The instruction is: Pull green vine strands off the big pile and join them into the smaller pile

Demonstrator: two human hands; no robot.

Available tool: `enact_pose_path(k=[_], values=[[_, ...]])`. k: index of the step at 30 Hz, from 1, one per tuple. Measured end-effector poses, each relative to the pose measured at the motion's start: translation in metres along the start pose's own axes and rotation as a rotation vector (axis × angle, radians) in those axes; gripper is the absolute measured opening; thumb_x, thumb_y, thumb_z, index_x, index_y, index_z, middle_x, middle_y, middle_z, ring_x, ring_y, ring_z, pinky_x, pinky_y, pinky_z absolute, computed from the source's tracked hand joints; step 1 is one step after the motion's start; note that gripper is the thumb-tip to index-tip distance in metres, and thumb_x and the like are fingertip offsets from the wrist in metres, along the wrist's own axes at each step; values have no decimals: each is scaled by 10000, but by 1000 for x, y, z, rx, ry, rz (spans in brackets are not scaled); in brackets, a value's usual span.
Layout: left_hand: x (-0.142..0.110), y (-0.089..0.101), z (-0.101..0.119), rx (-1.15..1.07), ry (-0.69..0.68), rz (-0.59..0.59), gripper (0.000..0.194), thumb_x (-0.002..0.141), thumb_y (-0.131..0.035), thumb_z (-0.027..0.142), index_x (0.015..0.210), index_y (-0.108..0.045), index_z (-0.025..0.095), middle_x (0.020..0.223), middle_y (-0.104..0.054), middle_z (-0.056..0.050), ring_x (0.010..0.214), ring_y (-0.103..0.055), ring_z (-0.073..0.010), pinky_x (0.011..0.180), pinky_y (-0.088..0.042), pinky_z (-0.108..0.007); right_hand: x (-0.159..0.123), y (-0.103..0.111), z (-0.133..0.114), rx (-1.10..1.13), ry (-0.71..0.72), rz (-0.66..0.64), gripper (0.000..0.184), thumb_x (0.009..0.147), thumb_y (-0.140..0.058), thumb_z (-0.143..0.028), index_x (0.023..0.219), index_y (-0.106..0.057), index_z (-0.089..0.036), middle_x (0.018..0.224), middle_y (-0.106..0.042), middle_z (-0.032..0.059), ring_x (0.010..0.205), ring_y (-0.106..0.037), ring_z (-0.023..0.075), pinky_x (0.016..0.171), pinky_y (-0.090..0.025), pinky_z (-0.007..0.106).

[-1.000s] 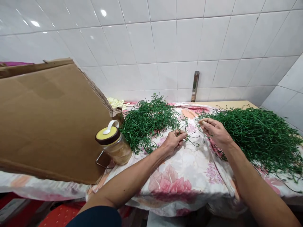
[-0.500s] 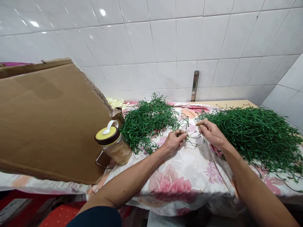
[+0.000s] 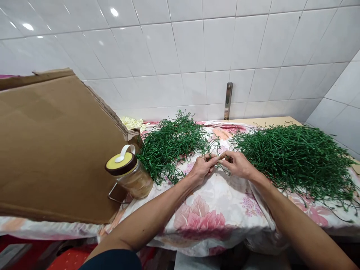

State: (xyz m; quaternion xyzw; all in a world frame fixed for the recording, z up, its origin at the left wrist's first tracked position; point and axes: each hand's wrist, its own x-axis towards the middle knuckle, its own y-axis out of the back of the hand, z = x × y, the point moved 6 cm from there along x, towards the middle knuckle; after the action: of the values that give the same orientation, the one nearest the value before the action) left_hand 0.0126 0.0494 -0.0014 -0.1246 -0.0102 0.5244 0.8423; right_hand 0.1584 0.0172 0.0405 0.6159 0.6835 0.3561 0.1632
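On my feed from the head camera, the left hand [image 3: 203, 168] and the right hand [image 3: 236, 165] meet low over a floral cloth [image 3: 197, 221], their fingertips almost touching. Both look closed in a pinch on thin green strands [image 3: 222, 162], though the strands are too fine for me to count how many each hand has. These strands lie in the small gap between the 2 hands, their long axis running roughly side to side, with a few loose ends trailing toward the cloth. Neither hand is clearly nearer; the strands sit about equally close to both.

A smaller pile of green strands [image 3: 171, 148] lies just beyond the left hand, and a larger pile of green strands [image 3: 292, 161] lies just beside the right hand. I cannot tell which pile the pinched strands belong to. Further left, a glass jar [image 3: 135, 183] with a yellow and brown lid stands near the smaller pile, in front of a tilted cardboard sheet [image 3: 50, 150]. A pale bunch of something [image 3: 131, 122] sits behind them, against a white tile wall [image 3: 168, 48] with a metal bracket [image 3: 228, 100]
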Motion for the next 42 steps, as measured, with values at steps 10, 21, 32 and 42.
enact_pose_path(k=[10, 21, 32, 42], values=[[-1, 1, 2, 149, -67, 56, 376, 747, -746, 498, 787, -559, 175, 519, -433, 81, 395, -309, -45, 414, -220, -218, 1, -4, -2, -94, -3, 78, 180, 884, -579, -295, 812, -681, -165, 767, -659, 21, 618, -498, 122, 627, -339, 246], [5, 7, -4, 340, -77, 107, 248, 746, -660, 375, 720, -615, 133, 594, -539, 5, 528, -418, -88, 525, -292, -245, 1, -20, 7, -200, -10, 50, 147, 911, -532, -251, 862, -649, -177, 781, -684, 33, 686, -555, 150, 675, -344, 253], [-3, 1, 5, 243, 49, 21, 424, 708, -754, 495, 662, -468, 185, 489, -375, 73, 428, -279, -47, 454, -149, -240, -2, -14, -2, -229, 43, 82, 119, 905, -526, -217, 879, -636, -179, 781, -673, 34, 680, -544, 155, 688, -351, 261], [-3, 2, 7, 249, 130, -105, 450, 664, -781, 516, 651, -485, 177, 475, -307, 89, 427, -195, -32, 460, -84, -254, -5, -11, -9, -224, 159, 71, 100, 913, -542, -203, 902, -640, -190, 806, -676, 29, 710, -564, 160, 704, -373, 266]])
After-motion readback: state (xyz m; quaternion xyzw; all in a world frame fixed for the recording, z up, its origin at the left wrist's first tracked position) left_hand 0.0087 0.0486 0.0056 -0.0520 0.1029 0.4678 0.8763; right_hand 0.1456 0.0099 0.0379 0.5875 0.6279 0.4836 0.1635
